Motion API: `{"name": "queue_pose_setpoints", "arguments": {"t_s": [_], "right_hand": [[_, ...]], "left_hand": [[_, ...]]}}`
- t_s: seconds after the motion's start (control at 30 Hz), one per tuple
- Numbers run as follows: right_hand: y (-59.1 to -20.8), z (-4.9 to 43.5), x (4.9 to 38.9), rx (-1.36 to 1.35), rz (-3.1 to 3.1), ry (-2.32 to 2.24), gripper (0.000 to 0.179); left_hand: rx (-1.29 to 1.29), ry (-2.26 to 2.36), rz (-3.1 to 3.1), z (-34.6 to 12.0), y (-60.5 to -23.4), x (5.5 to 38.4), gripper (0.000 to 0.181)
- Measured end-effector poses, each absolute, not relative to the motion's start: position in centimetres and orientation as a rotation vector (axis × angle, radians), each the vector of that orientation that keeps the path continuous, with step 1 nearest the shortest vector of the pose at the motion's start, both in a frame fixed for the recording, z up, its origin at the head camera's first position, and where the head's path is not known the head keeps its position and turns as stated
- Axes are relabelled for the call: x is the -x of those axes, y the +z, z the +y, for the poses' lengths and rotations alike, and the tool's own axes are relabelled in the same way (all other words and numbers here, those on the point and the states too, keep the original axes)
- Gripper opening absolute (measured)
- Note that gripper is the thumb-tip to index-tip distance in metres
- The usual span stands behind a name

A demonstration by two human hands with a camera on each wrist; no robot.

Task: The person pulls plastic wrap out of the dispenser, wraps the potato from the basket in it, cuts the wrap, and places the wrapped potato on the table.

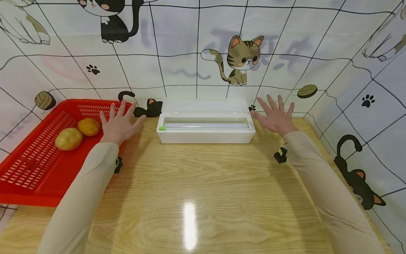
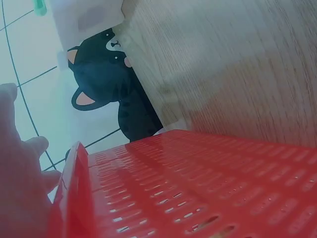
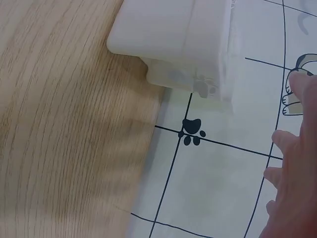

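Note:
My left hand [image 1: 118, 123] is spread with straight fingers over the right rim of a red plastic basket [image 1: 47, 192], holding nothing. Two potatoes lie in that basket: a larger pale potato [image 1: 68, 139] and a smaller, more orange potato [image 1: 90, 126]. At the back middle of the table stands a long white cling-film box [image 1: 206, 137]. Its clear lid is raised, a roll shows inside, and a green slider [image 1: 162, 128] sits at its left end. Fingers fanned out, my right hand [image 1: 275, 118] hovers just right of the box and grips nothing. In the right wrist view its fingertips [image 3: 285, 141] show at the edge.
A wood-grain table [image 1: 196, 176] spreads between the arms. Behind it and along the right side rises a tiled wall covering [image 1: 177, 42] with printed cats and paw marks. The basket takes up the table's left side and slants toward the front.

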State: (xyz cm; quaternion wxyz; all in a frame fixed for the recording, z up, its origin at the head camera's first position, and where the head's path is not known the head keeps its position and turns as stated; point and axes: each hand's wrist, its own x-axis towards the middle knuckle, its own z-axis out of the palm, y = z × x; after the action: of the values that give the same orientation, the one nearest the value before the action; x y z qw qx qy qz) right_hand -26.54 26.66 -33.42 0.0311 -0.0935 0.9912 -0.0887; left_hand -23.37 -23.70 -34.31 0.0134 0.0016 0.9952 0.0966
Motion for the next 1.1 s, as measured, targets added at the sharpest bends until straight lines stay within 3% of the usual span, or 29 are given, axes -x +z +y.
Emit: {"name": "queue_pose_setpoints", "arguments": {"t_s": [0.33,0.63,0.87,1.1], "right_hand": [[-34.0,26.5,26.5,0.54,3.064,-0.338,0.071],[-34.6,25.4,25.8,0.797,2.956,-0.499,0.04],[-35.3,24.7,25.5,0.918,2.893,-0.535,0.026],[-35.9,24.5,25.7,1.012,2.901,-0.53,0.01]], "left_hand": [[-0.14,0.264,3.074,-21.9,-34.3,23.2,0.075],[-0.487,0.205,3.076,-18.9,-35.3,22.4,0.054],[-0.786,0.173,3.117,-17.3,-36.4,21.7,0.038],[-0.846,0.205,3.096,-16.6,-37.0,21.8,0.033]]}}
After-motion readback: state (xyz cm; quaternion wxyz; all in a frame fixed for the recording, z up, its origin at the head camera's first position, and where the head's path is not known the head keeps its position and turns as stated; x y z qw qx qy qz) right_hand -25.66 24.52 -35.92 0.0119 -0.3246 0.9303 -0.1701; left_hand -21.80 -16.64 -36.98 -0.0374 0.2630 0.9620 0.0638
